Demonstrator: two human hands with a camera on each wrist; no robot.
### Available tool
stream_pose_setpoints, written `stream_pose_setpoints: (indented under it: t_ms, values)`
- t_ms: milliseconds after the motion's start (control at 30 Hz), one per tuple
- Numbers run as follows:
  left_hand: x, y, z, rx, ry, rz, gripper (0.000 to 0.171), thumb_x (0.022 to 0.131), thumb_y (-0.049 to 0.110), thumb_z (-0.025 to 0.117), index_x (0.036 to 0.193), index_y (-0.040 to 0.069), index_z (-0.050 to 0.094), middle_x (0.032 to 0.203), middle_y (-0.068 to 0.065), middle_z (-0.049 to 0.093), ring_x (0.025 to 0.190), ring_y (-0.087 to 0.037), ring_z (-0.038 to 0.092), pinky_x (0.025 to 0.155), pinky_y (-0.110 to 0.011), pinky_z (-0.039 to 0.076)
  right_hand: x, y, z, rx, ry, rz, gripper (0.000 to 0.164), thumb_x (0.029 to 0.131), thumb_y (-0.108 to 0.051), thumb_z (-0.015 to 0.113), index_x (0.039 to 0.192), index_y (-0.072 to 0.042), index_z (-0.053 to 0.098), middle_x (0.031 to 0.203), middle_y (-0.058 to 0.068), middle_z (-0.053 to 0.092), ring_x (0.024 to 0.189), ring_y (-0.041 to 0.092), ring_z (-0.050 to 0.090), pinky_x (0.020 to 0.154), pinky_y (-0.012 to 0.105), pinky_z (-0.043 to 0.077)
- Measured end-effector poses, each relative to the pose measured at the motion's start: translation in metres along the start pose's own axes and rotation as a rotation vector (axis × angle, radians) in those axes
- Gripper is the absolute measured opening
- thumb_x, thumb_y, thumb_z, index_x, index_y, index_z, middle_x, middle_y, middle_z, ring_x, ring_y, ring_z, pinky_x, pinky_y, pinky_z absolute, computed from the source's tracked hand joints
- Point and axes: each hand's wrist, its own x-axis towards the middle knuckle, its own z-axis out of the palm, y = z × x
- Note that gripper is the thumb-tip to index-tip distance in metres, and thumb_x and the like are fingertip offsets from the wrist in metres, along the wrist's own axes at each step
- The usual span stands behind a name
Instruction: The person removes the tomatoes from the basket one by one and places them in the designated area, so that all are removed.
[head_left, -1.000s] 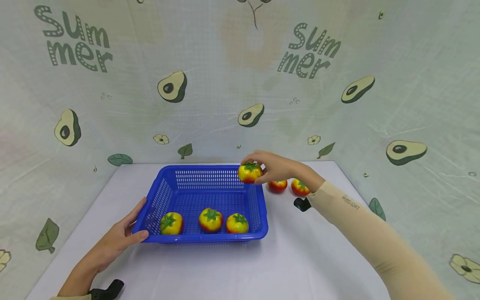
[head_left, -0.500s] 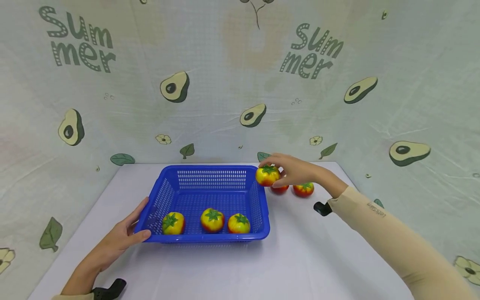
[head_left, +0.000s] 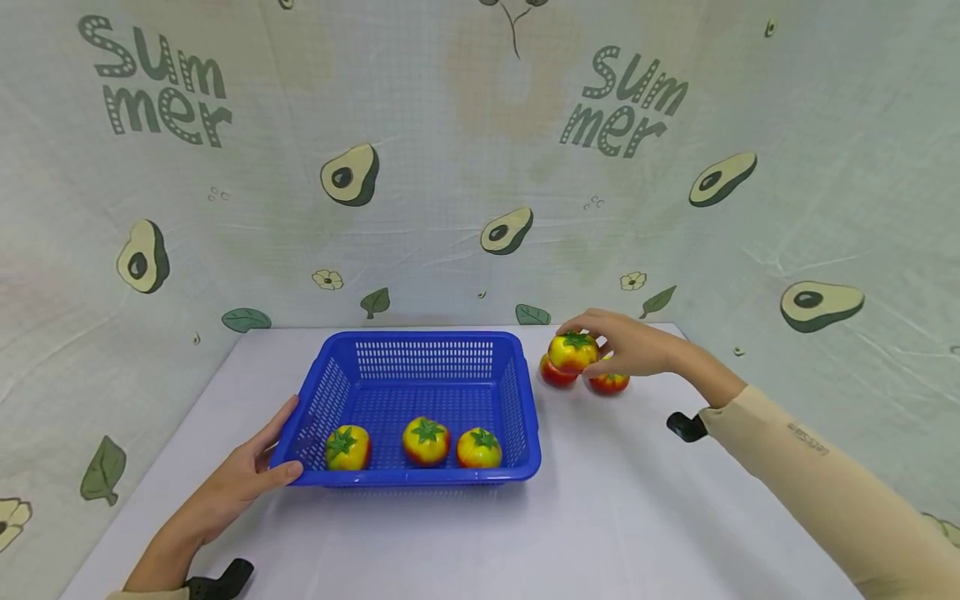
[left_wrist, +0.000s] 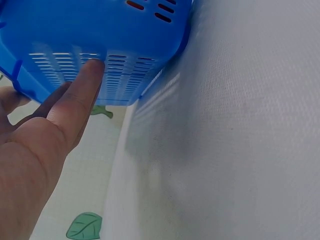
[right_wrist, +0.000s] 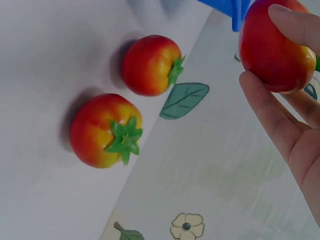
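My left hand [head_left: 240,479] steadies the blue plastic basket [head_left: 405,476] at its front left corner, thumb at the rim. In the left wrist view a finger [left_wrist: 80,95] presses along the slotted outer wall. Three yellow-and-red tomatoes with green star-shaped tops lie along the basket's front: one on the left [head_left: 348,448], one in the middle [head_left: 426,442], one on the right [head_left: 478,448]. Right of the basket, my right hand [head_left: 630,343] grips another tomato [head_left: 573,353] between thumb and fingers. It overlaps two tomatoes on the table, one red [head_left: 558,373] and one farther right [head_left: 609,382].
A white cloth [head_left: 585,517] covers the table. Behind and beside it hangs a pale curtain [head_left: 420,250] printed with avocados, leaves and lettering. In the right wrist view the two table tomatoes [right_wrist: 152,65] stand near the table's edge, close together.
My right hand has moved right with its tomato, from over the basket's back right corner to above the two tomatoes on the table. The left hand and basket stay put.
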Motion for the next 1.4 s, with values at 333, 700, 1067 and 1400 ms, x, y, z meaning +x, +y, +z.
stream_pose_setpoints:
  t_ms: [333, 700, 1067, 1400]
  values:
    - [0.000, -0.001, 0.000, -0.004, -0.006, 0.006, 0.092, 0.107, 0.024, 0.064, 0.172, 0.031, -0.001, 0.176, -0.027, -0.001, 0.152, -0.064, 0.021, 0.098, -0.015, 0.049, -0.024, 0.023, -0.005, -0.024, 0.021, 0.053, 0.059, 0.090, -0.012, 0.086, 0.144, -0.017, 0.061, 0.142, 0.009, 0.060, 0.125, 0.030, 0.060, 0.092, 0.041, 0.062]
    - [0.002, -0.003, 0.000, -0.003, -0.003, 0.011, 0.091, 0.108, 0.024, 0.064, 0.172, 0.031, -0.001, 0.177, -0.025, -0.001, 0.152, -0.063, 0.021, 0.098, -0.015, 0.049, -0.042, 0.059, -0.010, -0.016, 0.062, 0.078, 0.059, 0.088, -0.008, 0.087, 0.142, -0.012, 0.063, 0.137, 0.010, 0.064, 0.117, 0.030, 0.062, 0.089, 0.038, 0.063]
    - [0.001, -0.002, 0.000, 0.002, -0.003, 0.008, 0.091, 0.108, 0.024, 0.064, 0.172, 0.029, 0.000, 0.176, -0.027, 0.000, 0.152, -0.064, 0.021, 0.097, -0.015, 0.049, -0.055, 0.082, -0.013, -0.034, 0.082, 0.147, 0.058, 0.088, -0.011, 0.088, 0.141, -0.011, 0.063, 0.139, 0.013, 0.063, 0.118, 0.033, 0.063, 0.093, 0.048, 0.062]
    - [0.002, -0.003, -0.001, -0.006, -0.005, 0.023, 0.092, 0.108, 0.023, 0.064, 0.172, 0.031, -0.001, 0.175, -0.029, 0.001, 0.151, -0.064, 0.023, 0.096, -0.015, 0.049, -0.062, 0.101, -0.013, -0.069, 0.081, 0.182, 0.059, 0.088, -0.013, 0.088, 0.141, -0.010, 0.061, 0.141, 0.021, 0.062, 0.119, 0.040, 0.063, 0.095, 0.054, 0.060]
